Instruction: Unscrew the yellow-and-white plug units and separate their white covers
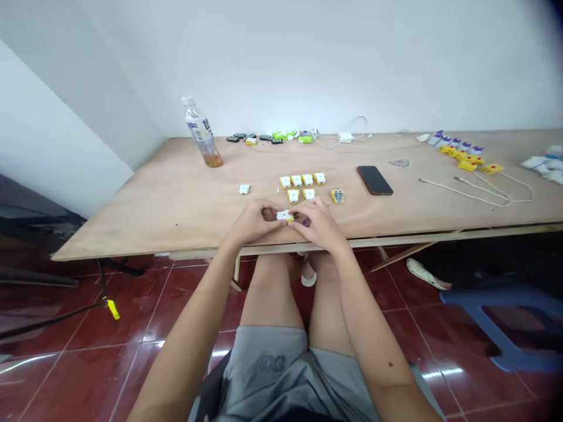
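Between left hand (254, 223) and right hand (320, 224), fingertips partly cover a white-and-yellow piece (284, 215).

A small plastic casing (284, 215), white with a dark spot and yellow along its near side, is held white face up, close to the front edge of the worktop (145, 202).

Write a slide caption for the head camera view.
Left hand and right hand hold a white-and-yellow piece at a table, with similar pieces, a phone and a bottle beyond.
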A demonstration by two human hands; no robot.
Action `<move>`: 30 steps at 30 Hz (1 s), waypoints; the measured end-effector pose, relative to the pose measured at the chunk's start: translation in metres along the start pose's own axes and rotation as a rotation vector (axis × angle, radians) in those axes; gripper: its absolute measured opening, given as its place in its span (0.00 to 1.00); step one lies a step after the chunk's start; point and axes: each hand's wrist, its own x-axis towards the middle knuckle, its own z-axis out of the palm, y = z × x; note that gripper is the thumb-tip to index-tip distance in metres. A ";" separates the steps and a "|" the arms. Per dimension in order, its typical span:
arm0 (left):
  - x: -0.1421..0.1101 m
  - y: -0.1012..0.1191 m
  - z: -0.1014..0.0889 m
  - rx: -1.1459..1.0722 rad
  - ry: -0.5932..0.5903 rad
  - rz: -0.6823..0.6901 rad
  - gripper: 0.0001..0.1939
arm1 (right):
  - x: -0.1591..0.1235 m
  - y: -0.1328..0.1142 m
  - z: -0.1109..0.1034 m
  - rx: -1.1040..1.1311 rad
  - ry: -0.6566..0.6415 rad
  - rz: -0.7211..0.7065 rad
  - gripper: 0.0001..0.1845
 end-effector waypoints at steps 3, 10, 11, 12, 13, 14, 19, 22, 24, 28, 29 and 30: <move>0.002 0.000 0.000 0.023 -0.027 0.021 0.10 | -0.001 0.000 0.000 -0.011 0.007 0.010 0.10; 0.005 0.002 -0.001 -0.048 -0.145 0.102 0.11 | -0.003 -0.003 -0.001 -0.016 0.013 0.016 0.10; 0.005 0.002 -0.001 -0.052 -0.155 0.114 0.12 | -0.002 -0.004 -0.001 -0.018 0.013 0.014 0.10; 0.005 0.003 -0.001 -0.053 -0.163 0.126 0.13 | -0.002 -0.004 -0.001 -0.018 0.013 0.011 0.10; 0.005 0.003 -0.001 -0.051 -0.170 0.136 0.13 | -0.003 -0.004 -0.002 -0.015 0.016 0.009 0.09; 0.005 0.004 -0.001 -0.049 -0.172 0.140 0.13 | -0.003 -0.005 -0.002 -0.011 0.020 0.008 0.09; 0.004 0.003 0.000 -0.045 -0.151 0.100 0.10 | -0.006 -0.007 -0.001 0.130 0.186 0.004 0.17; 0.004 0.002 0.000 -0.034 -0.133 0.087 0.11 | 0.005 -0.016 -0.001 0.406 0.572 0.158 0.27; 0.004 0.002 0.000 -0.032 -0.127 0.084 0.13 | 0.020 -0.026 -0.004 0.694 0.751 0.276 0.32; 0.004 0.002 0.001 -0.046 -0.126 0.075 0.13 | 0.056 -0.048 -0.013 1.094 0.554 0.357 0.29; 0.004 0.002 0.001 -0.050 -0.127 0.074 0.13 | 0.062 -0.051 -0.013 1.131 0.503 0.371 0.30; 0.004 0.001 0.001 -0.055 -0.123 0.076 0.13 | 0.067 -0.054 -0.013 1.157 0.460 0.378 0.30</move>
